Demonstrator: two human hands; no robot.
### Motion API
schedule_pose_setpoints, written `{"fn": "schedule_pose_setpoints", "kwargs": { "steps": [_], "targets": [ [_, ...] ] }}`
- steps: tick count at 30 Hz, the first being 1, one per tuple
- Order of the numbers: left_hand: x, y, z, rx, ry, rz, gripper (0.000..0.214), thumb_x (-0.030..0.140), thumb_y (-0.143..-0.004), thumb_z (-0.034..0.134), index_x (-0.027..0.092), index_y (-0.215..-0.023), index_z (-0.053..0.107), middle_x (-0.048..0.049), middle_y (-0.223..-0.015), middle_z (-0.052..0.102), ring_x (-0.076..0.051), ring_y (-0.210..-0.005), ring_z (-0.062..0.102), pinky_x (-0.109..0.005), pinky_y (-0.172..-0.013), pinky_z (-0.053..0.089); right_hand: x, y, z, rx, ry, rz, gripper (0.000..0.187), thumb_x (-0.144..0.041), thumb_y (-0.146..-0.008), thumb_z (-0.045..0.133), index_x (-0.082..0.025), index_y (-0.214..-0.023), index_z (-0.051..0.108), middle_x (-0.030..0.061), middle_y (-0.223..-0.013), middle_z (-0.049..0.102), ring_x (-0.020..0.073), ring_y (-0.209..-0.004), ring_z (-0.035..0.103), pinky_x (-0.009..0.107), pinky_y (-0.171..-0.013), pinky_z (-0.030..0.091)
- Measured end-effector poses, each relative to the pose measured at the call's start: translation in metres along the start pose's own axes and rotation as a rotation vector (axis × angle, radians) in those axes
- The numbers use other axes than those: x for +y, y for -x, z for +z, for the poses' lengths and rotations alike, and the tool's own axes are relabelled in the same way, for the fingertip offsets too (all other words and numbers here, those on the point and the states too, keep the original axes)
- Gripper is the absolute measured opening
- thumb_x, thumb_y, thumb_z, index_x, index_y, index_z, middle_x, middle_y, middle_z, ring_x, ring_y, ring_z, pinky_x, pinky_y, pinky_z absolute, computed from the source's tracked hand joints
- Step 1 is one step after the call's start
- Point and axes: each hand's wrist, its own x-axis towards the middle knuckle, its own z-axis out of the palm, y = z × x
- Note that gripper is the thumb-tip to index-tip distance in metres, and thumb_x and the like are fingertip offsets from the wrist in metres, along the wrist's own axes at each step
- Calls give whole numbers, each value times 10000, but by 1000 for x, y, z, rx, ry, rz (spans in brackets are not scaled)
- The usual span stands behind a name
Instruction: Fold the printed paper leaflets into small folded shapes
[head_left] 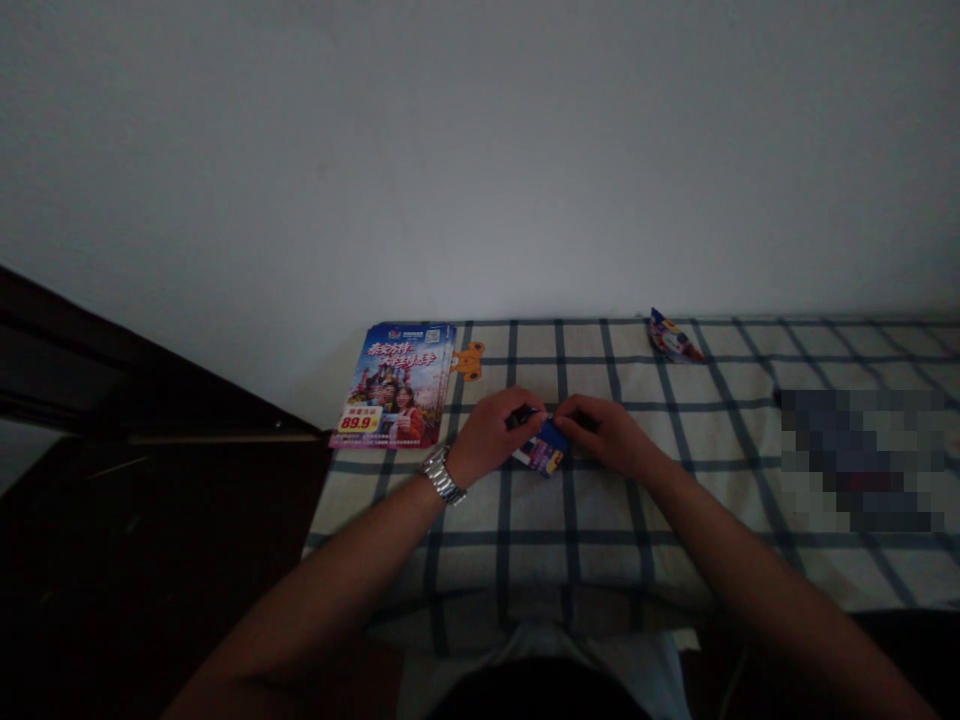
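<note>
Both hands meet over the middle of the checked cloth, gripping a small folded paper (546, 452) printed blue, purple and yellow. My left hand (496, 432), with a metal watch (443, 476) at its wrist, pinches the paper's upper left edge. From the other side my right hand (604, 430) pinches its upper right edge, fingers curled in. A stack of printed flyers (394, 390) lies left of my left hand. Beyond the right hand, near the wall, rests a folded paper piece (673, 337) in similar colours, partly standing up.
The blue-and-white checked cloth (600, 510) covers the surface up to the pale wall (480, 160). An orange bear figure (470, 361) shows beside the flyers. At the right is a pixelated dark object (855, 460). Dark furniture (67, 350) stands at the far left.
</note>
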Motion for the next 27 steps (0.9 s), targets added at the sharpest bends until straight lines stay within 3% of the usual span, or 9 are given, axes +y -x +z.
{"fn": "schedule_pose_setpoints", "kwargs": {
  "steps": [6,15,27],
  "targets": [
    [-1,1,2,-1,-6,-6,151,326,-963,606,203,-938,690,-1,-889,690,-154,-809,624,-277,-744,444,4,0,0,-22,47,-33,260,-426,-988,567,-207,-906,681,8,-760,665,147,-652,563,263,-599,421],
    [-5,1,1,75,-25,-61,255,424,-985,585,205,-1051,698,-21,-969,731,-176,-873,672,-288,-782,485,5,-2,-9,94,92,8,258,-435,-983,570,-217,-920,693,30,-840,729,190,-756,652,292,-671,485],
    [-4,0,-2,44,-24,-73,248,408,-999,550,197,-936,664,-12,-870,685,-169,-805,638,-290,-737,469,5,-3,-9,119,109,34,278,-457,-973,577,-217,-918,706,20,-823,731,184,-734,651,289,-660,482]
  ]
}}
